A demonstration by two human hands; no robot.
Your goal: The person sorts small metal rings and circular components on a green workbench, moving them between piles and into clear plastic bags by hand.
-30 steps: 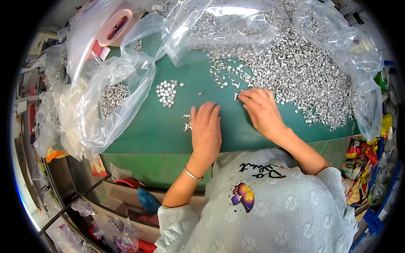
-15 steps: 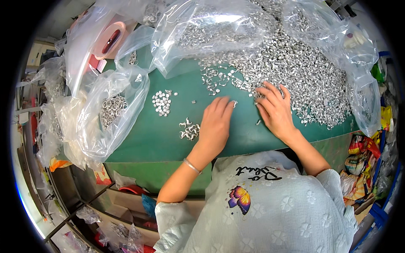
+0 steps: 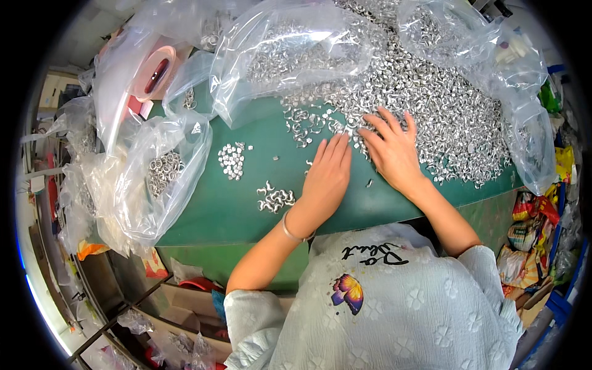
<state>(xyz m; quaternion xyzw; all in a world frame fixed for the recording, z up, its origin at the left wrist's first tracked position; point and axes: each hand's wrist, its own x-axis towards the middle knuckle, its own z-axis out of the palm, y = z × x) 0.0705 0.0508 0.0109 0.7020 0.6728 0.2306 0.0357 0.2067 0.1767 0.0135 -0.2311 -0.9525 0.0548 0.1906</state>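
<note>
left hand: the left hand [image 3: 328, 177] lies palm down, fingers together and nearly straight, tips at the near left fringe of the heap; whether a piece is under them, i cannot tell;
right hand: the right hand [image 3: 394, 151] rests just right of it, fingers spread open over the heap's edge, a posture that seems suited to touching many pieces at once;
metal heap: the heap of small silvery pieces [image 3: 456, 117] fills the far right of the green tabletop [image 3: 203, 216], likely there to stay within easy reach;
small clusters: blocky pieces [image 3: 231, 160] sit left, curved pieces [image 3: 275, 200] nearer, left of the left wrist; the gaps presumably keep kinds from mixing;
clear bags: the left bag [image 3: 139, 216] holds ring-like pieces [image 3: 165, 171] together; the far bag [image 3: 237, 86] drapes over part of the heap
</note>
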